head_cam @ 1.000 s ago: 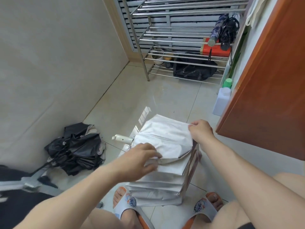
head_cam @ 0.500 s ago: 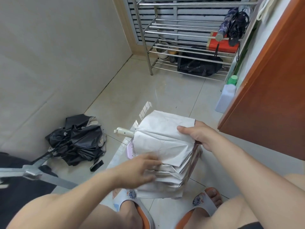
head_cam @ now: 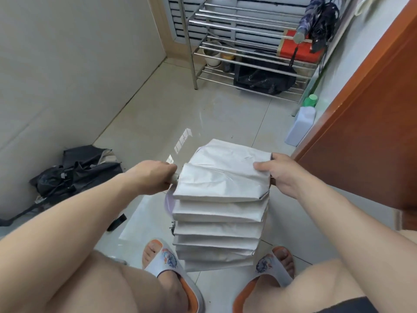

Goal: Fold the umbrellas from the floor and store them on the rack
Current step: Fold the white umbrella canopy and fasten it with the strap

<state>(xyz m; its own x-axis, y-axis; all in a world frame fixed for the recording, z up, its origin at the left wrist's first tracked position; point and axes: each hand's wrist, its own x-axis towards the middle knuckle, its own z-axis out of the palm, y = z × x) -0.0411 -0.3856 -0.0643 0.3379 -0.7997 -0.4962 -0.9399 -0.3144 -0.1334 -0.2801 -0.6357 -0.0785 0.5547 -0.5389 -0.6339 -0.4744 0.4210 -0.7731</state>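
While the silver umbrella [head_cam: 222, 199] is held above the floor [head_cam: 158, 114] with its long axis left to right, the left hand [head_cam: 153, 176] clenches its handle end at the left and the right hand [head_cam: 276, 175] pinches the pleats. A black umbrella [head_cam: 74, 175] lies at the left wall; the rack [head_cam: 243, 53] stands far.

White jug [head_cam: 300, 125] with green cap beside orange door [head_cam: 365, 123]

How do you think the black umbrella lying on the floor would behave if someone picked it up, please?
The black umbrella would probably flop: its fabric lies crumpled and unfolded in a loose heap. Its loose folds may swing open. A strap trailing on the tiles could dangle or snag.
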